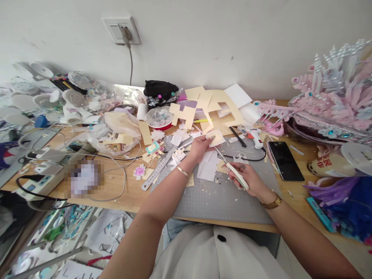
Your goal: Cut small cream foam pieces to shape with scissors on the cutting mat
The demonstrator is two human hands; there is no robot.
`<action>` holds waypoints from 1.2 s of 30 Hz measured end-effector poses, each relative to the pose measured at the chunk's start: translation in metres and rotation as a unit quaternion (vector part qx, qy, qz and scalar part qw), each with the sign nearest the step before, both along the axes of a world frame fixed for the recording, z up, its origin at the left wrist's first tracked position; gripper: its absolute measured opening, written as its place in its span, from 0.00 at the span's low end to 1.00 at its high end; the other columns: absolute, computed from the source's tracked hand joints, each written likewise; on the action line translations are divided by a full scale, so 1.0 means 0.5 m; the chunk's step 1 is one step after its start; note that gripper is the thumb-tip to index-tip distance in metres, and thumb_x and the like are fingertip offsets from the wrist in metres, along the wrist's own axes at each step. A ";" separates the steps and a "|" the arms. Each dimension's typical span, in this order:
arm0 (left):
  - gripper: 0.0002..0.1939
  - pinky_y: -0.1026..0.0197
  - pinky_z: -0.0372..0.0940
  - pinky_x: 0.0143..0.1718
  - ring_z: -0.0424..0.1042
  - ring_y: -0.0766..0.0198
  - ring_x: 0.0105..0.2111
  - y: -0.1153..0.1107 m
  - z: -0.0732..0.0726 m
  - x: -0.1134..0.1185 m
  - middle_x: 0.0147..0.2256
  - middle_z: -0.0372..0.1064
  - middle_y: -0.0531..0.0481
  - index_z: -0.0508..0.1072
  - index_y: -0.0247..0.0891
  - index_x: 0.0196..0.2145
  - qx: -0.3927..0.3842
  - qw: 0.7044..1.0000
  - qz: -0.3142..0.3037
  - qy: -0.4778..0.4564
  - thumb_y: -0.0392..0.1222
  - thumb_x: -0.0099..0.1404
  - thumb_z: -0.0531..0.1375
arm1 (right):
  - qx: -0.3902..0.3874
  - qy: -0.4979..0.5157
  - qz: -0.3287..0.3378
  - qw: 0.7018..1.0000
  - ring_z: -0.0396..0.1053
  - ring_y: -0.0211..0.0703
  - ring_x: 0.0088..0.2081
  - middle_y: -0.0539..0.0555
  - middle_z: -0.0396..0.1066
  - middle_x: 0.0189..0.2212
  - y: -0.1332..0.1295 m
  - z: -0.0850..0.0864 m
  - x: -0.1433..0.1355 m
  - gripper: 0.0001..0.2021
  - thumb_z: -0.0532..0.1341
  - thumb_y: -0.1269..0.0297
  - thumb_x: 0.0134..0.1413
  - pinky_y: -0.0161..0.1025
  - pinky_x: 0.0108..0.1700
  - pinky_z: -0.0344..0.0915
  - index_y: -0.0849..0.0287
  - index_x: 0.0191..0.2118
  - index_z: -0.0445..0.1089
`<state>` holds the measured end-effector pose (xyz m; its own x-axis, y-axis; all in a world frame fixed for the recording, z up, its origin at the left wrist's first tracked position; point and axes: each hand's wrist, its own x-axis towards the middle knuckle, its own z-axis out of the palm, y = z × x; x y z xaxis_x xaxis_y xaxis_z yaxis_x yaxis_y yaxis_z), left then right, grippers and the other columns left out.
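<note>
My left hand (200,148) pinches a small cream patterned card (215,138) above the grey cutting mat (203,207). In my right hand (247,179) are white-handled scissors (238,176), their blades pointing up and left towards the card's lower edge. Whether the blades touch the card cannot be made out. White paper pieces (207,167) and small cream scraps lie on the mat under my hands. A metal ruler (159,168) lies slanted at the mat's left edge, beside a small piece with a pink centre (140,171).
Cut cream sheets (217,102) are heaped behind the mat. A black phone (285,160), a drink cup (334,162) and pink feathered crowns (334,100) stand at the right. Cables, a power strip (42,178) and a plastic bag (122,130) lie at the left.
</note>
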<state>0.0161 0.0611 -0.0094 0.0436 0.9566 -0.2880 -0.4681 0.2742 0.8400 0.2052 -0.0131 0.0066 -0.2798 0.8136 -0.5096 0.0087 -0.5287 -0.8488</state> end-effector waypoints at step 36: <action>0.13 0.54 0.72 0.41 0.77 0.60 0.31 0.001 -0.003 -0.002 0.31 0.77 0.47 0.77 0.33 0.31 0.006 1.000 -0.008 -0.003 0.45 0.53 0.71 | 0.004 -0.001 -0.003 1.000 0.55 0.28 0.12 0.45 0.66 0.16 -0.001 0.007 -0.001 0.25 0.73 0.53 0.31 0.28 0.12 0.48 0.62 0.37 0.73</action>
